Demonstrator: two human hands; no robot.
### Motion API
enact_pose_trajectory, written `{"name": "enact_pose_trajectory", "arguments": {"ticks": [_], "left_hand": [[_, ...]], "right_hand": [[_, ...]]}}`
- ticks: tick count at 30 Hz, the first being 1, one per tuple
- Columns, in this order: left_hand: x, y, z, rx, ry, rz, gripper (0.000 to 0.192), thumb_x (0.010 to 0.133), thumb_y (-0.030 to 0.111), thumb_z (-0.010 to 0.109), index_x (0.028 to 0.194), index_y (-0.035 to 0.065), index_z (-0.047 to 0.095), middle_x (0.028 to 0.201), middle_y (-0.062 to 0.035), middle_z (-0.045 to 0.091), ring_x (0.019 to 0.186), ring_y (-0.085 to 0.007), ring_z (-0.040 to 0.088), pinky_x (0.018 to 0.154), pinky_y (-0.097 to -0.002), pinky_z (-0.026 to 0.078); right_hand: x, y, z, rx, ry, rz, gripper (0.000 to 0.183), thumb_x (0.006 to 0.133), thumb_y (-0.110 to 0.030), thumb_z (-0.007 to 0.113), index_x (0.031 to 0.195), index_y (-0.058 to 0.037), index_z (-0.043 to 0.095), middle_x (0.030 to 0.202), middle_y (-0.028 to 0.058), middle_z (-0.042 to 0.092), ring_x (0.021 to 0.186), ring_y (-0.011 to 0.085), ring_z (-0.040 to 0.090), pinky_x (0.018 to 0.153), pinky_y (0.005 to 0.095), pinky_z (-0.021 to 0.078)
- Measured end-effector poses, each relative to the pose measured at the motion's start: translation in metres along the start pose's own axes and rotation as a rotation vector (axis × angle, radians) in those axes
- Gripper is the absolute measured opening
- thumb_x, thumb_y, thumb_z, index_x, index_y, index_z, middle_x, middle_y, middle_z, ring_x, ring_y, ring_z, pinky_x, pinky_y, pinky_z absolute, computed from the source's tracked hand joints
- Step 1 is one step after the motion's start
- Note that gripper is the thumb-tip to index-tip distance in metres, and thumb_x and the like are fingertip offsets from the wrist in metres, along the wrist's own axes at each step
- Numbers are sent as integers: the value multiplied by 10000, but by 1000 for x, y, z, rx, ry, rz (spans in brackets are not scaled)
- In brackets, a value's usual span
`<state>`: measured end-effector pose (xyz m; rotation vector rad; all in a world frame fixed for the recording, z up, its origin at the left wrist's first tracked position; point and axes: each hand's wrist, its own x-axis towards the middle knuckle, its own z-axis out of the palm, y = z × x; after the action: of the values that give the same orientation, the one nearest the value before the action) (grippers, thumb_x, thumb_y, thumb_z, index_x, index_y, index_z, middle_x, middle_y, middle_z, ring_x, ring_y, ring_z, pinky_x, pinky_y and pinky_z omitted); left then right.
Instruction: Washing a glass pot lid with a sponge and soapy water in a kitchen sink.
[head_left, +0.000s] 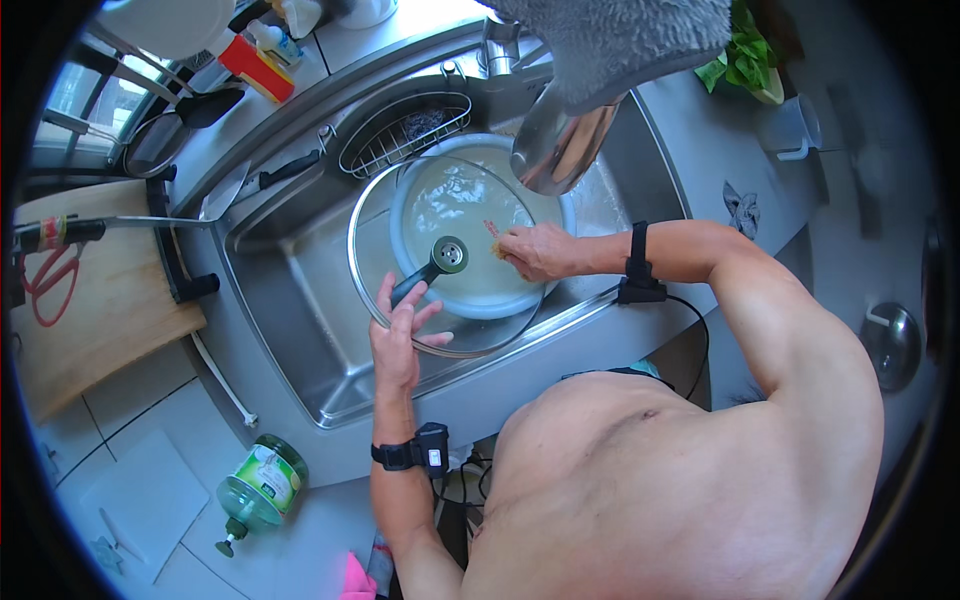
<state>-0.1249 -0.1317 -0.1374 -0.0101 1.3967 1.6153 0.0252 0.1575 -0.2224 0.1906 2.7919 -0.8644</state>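
Observation:
My left hand (401, 322) grips the near-left rim of a round glass pot lid (480, 341), which it holds over the sink. The lid has a metal rim and a dark green handle (420, 281) ending in a round knob. Under the lid, a pale blue basin (487, 307) of cloudy water stands in the stainless steel sink (300, 300). My right hand (540, 251) is closed around a small yellowish sponge or scrubber (498, 250), at the right side of the lid, over the basin. Most of the scrubber is hidden by the fingers.
A wire rack (405, 135) holds a scouring pad behind the basin. A shiny metal vessel (562, 142) and a grey fluffy cloth (630, 45) overhang the sink's back right. Knives (289, 169) stand at the left rim; a green pump bottle (262, 480) lies near a wooden board (97, 277).

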Motion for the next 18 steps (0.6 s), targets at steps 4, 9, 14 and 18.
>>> {"name": "enact_pose_trajectory", "arguments": {"ticks": [4,9,14,18], "left_hand": [[2,11,10,72,-51,-56,706,1059,182,478,1635,28,100,1498,-330,454,1214,-380,646,731,-448,686],[-6,9,-2,99,-42,-79,713,1081,261,489,1638,33,106,1503,-322,455,1237,-387,631,763,-465,679],[0,12,4,111,-114,-71,745,1098,384,487,1642,46,106,1522,-291,445,1293,-400,589,799,-497,663],[2,-6,-14,46,-118,-35,768,1090,389,515,1645,44,112,1505,-293,465,1276,-370,601,778,-456,670]], "right_hand": [[44,50,12,11,172,81,265,908,-186,610,1135,-51,623,974,225,682,884,421,690,768,528,548],[128,-12,-3,-53,240,68,288,951,-217,604,1095,32,595,1040,281,651,1025,439,650,890,511,523],[165,-98,-12,395,591,-54,222,935,-192,603,1085,-30,624,973,224,645,975,430,643,876,520,524],[100,-150,-5,555,163,-403,219,958,-199,603,1146,-88,595,1040,191,632,968,438,643,853,514,531]]}}
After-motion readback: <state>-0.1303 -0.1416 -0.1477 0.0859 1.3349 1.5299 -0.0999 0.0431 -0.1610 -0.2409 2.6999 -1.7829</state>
